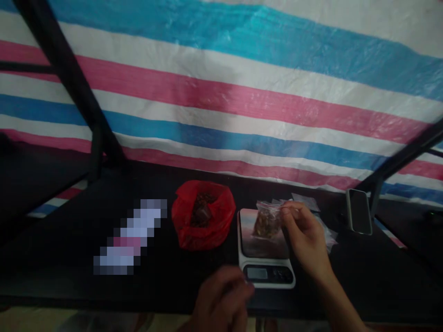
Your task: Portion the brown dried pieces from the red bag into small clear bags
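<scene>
A striped tarpaulin (242,92) in white, pink and blue fills the view far beyond both hands, with dark metal bars (65,78) slanting across it at the left and right. Below it runs the black worktop (69,240) that carries everything.

A red plastic bag (203,214) with dark contents sits open-mouthed to the left of the right hand's fingers, beyond the left hand. Just right of the bag stands a small digital kitchen scale (265,253), its display facing the person.

The right hand (306,237) comes in from the lower right, forearm angled up and to the left, wrist raised over the right edge of the scale. Its fingers (289,213) are pinched together on the top of a small clear plastic bag (267,221) of brownish contents, which hangs down from the fingertips onto or just above the scale's platform; the blur leaves it unclear whether it is touching.

The left hand (221,299) is low at the near edge of the worktop, just in front of the scale's display, blurred; its fingers look curled inward, and I cannot tell whether they hold anything.

A phone (360,211) stands on its edge to the right of the right hand's fingers. A few empty clear bags (306,200) lie just behind those fingers.
</scene>
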Available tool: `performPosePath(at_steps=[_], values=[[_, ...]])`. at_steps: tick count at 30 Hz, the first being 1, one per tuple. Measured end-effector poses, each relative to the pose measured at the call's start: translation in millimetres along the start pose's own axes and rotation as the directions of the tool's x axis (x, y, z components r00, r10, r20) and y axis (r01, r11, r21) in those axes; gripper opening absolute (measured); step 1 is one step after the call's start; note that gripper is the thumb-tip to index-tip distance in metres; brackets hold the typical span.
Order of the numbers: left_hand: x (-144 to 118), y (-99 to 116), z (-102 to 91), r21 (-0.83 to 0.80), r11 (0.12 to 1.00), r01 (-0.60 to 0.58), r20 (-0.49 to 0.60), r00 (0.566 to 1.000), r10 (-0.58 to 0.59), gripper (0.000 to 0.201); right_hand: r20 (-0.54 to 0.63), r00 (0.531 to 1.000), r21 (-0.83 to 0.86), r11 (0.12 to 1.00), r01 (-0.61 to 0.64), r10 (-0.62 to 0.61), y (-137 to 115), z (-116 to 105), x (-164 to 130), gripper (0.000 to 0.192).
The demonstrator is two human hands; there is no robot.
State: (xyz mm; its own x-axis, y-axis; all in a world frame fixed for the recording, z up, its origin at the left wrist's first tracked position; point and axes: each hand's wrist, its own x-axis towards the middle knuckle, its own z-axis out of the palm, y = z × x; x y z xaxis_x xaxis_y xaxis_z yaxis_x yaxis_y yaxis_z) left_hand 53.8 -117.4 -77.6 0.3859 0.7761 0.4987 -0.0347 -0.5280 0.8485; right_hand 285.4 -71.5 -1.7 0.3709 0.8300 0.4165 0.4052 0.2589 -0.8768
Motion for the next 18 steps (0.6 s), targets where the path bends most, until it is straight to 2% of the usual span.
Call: performPosePath(at_steps=[1,2,3,4,6,7,8,10,12,14,18], values=[[9,1,-2.6,0.016,0.998,0.068,-0.206,0.977,-0.064,0.031,0.000,1.000,0.006,1.000,0.003,-0.003,-9,8,4,0.030],[20,1,-6.1,-0.029,0.989,0.144,-0.359,0.922,-0.145,0.032,0.017,1.000,0.005,1.000,0.007,-0.008,-17,19,10,0.030],[31,2,-10.4,-0.134,0.971,0.199,-0.418,0.877,-0.238,0.035,0.052,0.999,-0.002,1.000,0.014,-0.014,-24,30,16,0.030],[42,2,-15.6,-0.260,0.936,0.237,-0.411,0.850,-0.329,0.037,0.100,0.995,-0.018,0.999,0.028,-0.026,-31,43,24,0.030],[61,0,-27.3,-0.538,0.792,0.288,-0.341,0.785,-0.517,0.037,0.217,0.975,-0.076,0.994,0.075,-0.057,-41,69,40,0.030],[69,-2,-33.3,-0.676,0.680,0.284,-0.265,0.767,-0.584,0.037,0.269,0.961,-0.108,0.989,0.103,-0.070,-45,82,48,0.030],[74,-5,-39.1,-0.798,0.536,0.276,-0.156,0.765,-0.625,0.037,0.317,0.945,-0.145,0.981,0.129,-0.077,-48,94,56,0.029],[82,-9,-49.5,-0.923,0.276,0.268,0.034,0.772,-0.635,0.033,0.405,0.912,-0.219,0.961,0.169,-0.068,-52,117,70,0.029],[86,-12,-58.2,-0.963,0.113,0.245,0.130,0.787,-0.603,0.029,0.487,0.873,-0.298,0.937,0.180,-0.012,-54,135,81,0.032],[90,-11,-65.3,-0.973,0.039,0.226,0.161,0.796,-0.583,0.029,0.551,0.832,-0.369,0.912,0.177,0.062,-54,148,89,0.034],[96,-6,-73.7,-0.965,0.017,0.260,0.205,0.797,-0.568,0.033,0.595,0.795,-0.429,0.883,0.190,0.118,-56,163,95,0.034]])
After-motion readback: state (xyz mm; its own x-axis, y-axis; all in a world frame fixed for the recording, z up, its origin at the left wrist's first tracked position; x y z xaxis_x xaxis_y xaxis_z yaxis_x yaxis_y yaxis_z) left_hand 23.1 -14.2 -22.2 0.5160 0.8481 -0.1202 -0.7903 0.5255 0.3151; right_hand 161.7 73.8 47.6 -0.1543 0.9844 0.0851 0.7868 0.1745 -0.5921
